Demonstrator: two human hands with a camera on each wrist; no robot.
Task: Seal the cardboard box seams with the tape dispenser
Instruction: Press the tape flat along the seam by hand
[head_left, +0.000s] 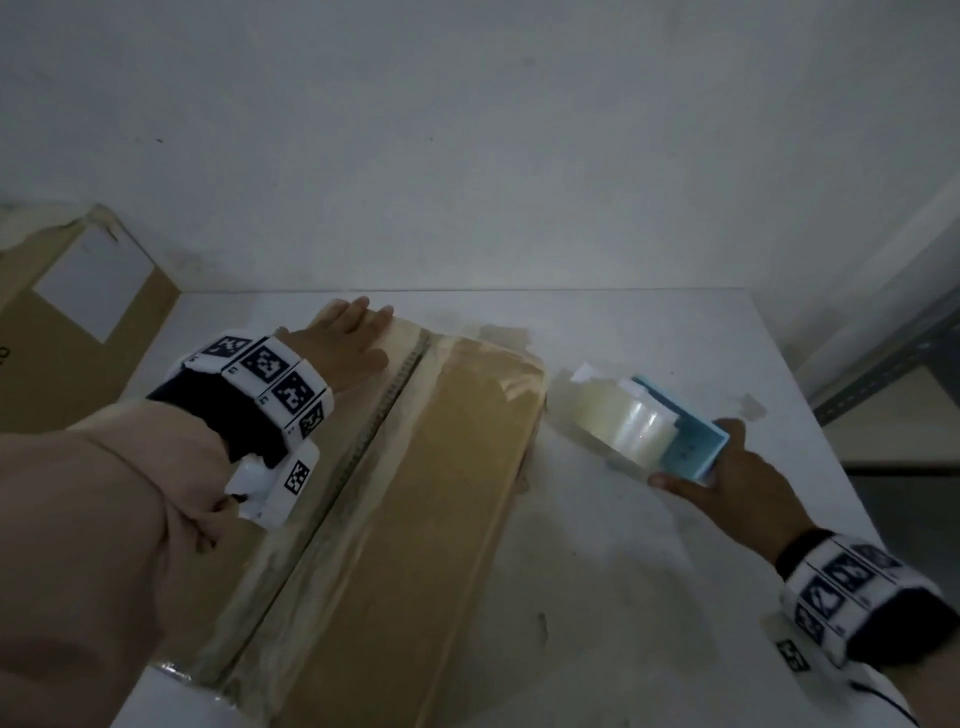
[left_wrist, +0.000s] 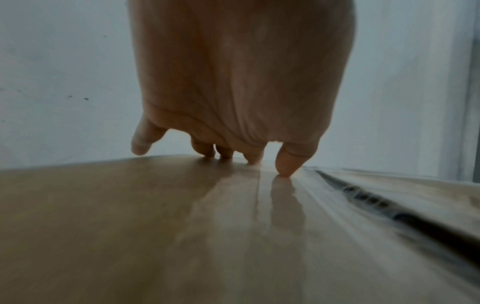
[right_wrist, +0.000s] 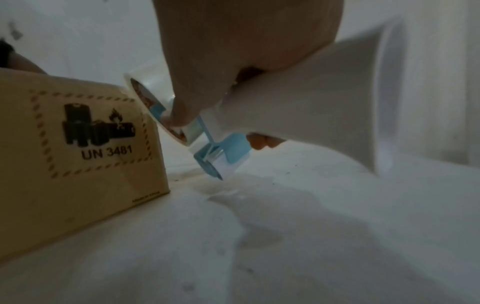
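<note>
Cardboard box (head_left: 415, 519) lies lengthwise on the worktop (head_left: 649, 597), seam on top. Left hand (head_left: 348, 343) rests on the box's far end, left of the seam. Tape dispenser (head_left: 670, 436) sits right of the box, apart from it, right hand (head_left: 737, 483) on its near side. Second box (head_left: 78, 322) far left, against the wall (head_left: 467, 130).

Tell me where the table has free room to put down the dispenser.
Bare table lies right of the box, near the right hand gripping the dispenser. The left side is crowded: the left hand presses the box.
</note>
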